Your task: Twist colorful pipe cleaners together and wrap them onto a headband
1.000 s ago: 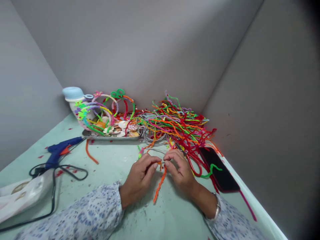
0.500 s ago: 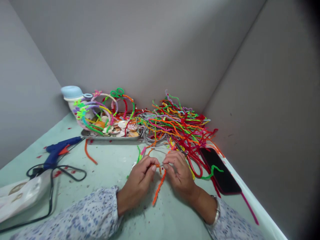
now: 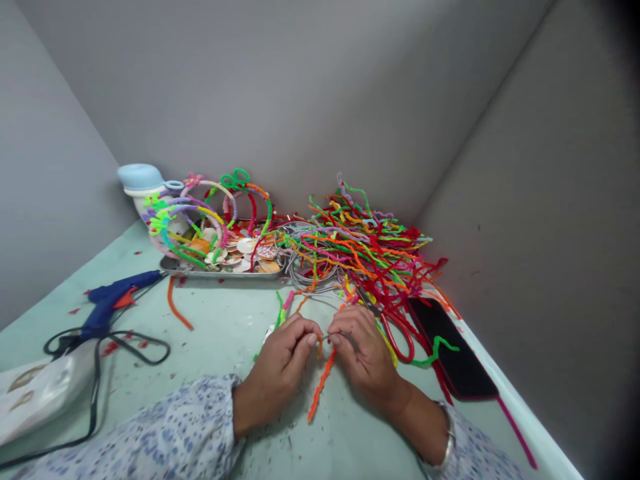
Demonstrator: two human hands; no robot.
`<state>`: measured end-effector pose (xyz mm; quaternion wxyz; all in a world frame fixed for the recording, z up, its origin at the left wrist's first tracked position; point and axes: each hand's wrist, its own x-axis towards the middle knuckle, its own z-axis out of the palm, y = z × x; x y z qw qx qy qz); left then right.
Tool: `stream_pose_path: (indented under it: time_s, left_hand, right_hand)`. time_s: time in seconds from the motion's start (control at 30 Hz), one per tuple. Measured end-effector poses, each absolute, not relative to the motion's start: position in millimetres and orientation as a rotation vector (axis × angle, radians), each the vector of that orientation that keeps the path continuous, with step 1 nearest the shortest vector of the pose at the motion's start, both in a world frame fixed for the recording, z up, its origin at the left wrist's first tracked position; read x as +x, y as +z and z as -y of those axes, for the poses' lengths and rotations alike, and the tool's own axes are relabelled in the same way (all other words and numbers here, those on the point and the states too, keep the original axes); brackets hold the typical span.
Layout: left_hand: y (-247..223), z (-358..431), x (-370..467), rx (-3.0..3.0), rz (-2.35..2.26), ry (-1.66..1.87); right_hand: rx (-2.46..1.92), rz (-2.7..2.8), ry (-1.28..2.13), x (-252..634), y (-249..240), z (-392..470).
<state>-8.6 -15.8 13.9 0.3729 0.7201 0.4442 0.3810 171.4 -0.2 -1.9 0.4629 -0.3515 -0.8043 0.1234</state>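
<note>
My left hand [image 3: 283,363] pinches the short end of an orange pipe cleaner around a thin grey wire [image 3: 326,337]. Facing it, my right hand [image 3: 367,353] grips the same wire between thumb and index finger; its tip is partly hidden. An orange pipe cleaner [image 3: 323,387] hangs down between the hands, touching the right fingers. Behind the left hand, a pink and green wrapped piece [image 3: 286,307] lies on the table. Just beyond my right hand are red-handled scissors [image 3: 400,337].
Tangled pipe cleaners [image 3: 370,247] and coiled wire lie behind the hands. A metal tray [image 3: 225,274] holds shells and colourful wrapped headbands [image 3: 200,220]. Blue glue gun [image 3: 107,303], its cord, a white bag [image 3: 47,393] and a bottle [image 3: 140,183] stand left; a phone [image 3: 453,350] lies right.
The view has shifted slightly, so the hands sit a little lower and further right in it. Both hands keep nearly the same pinch; the hanging orange pipe cleaner has barely moved.
</note>
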Motion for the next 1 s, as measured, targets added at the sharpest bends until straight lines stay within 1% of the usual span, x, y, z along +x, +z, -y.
stream_pose_path:
  time_s: [0.3, 0.67, 1.0]
  left_hand:
    - [11.3, 13.4, -9.2, 1.817, -1.132, 0.918]
    - [13.3, 12.0, -8.8, 1.888, -1.155, 0.946]
    - [11.6, 13.0, -9.4, 1.795, -1.144, 0.961]
  right_hand:
    - [-0.879, 1.992, 0.283, 171.6, -1.0, -1.5]
    - [-0.893, 1.993, 0.322, 171.5, -2.1, -1.2]
    - [-0.858, 2.008, 0.227, 173.3, -1.3, -2.6]
